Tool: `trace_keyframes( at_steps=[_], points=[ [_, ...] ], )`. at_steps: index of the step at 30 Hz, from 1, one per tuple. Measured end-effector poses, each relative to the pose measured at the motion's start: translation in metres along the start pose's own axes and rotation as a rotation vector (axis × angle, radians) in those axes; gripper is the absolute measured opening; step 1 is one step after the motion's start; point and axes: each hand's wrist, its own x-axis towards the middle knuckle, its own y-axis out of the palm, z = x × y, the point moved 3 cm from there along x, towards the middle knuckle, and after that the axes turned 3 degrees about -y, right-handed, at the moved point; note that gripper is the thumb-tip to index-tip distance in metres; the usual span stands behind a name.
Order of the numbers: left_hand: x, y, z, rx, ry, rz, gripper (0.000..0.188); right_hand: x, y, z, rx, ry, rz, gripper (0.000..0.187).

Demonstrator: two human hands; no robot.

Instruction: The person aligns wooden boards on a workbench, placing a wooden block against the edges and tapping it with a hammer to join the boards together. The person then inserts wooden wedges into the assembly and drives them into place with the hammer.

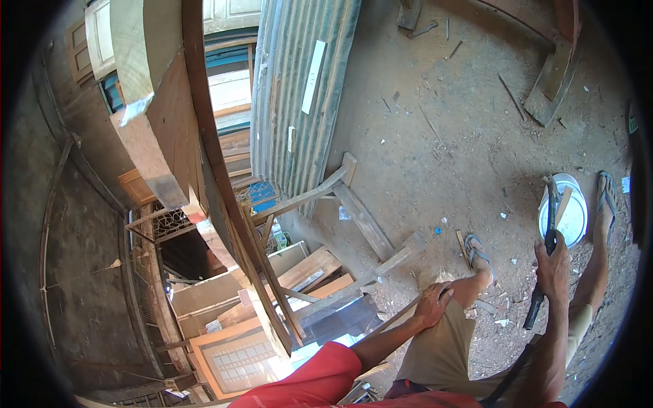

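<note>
My right hand is closed around the dark shaft of a hammer, whose head points away from me and whose black grip extends below my fist. Just beyond that hand a round white bucket stands on the ground, with a narrow strip of wood across it. The hammer overlaps the bucket's left side in view; whether they touch I cannot tell. My left hand lies on my left knee, over the edge of the tan shorts, its fingers laid out.
A wooden trestle stands ahead on the left, near a leaning corrugated metal sheet. Long timber beams rise close on my left. Boards and a framed panel are stacked below them. Wood scraps litter the dirt floor.
</note>
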Motion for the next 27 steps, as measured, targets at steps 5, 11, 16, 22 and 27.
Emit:
trace_keyframes(
  at_steps=[5, 11, 16, 22, 27],
  points=[
    [0.006, 0.001, -0.006, -0.032, 0.001, 0.045, 0.038, 0.003, -0.013, 0.005, 0.028, 0.045, -0.008, 0.066],
    [0.008, 0.004, -0.001, 0.001, -0.001, 0.016, 0.039, 0.001, -0.025, 0.031, 0.149, 0.124, 0.079, 0.065],
    [0.004, 0.001, -0.01, 0.116, 0.02, -0.04, 0.042, 0.012, -0.001, -0.018, 0.16, -0.039, -0.033, 0.054],
    [-0.04, -0.025, -0.079, 0.071, 0.125, 0.014, 0.048, -0.029, -0.006, -0.051, 0.48, 0.082, 0.13, 0.026],
    [-0.091, -0.1, -0.186, -0.091, 0.437, 0.155, 0.043, -0.128, -0.072, -0.004, 0.01, -0.518, 0.009, 0.04]
  ],
)
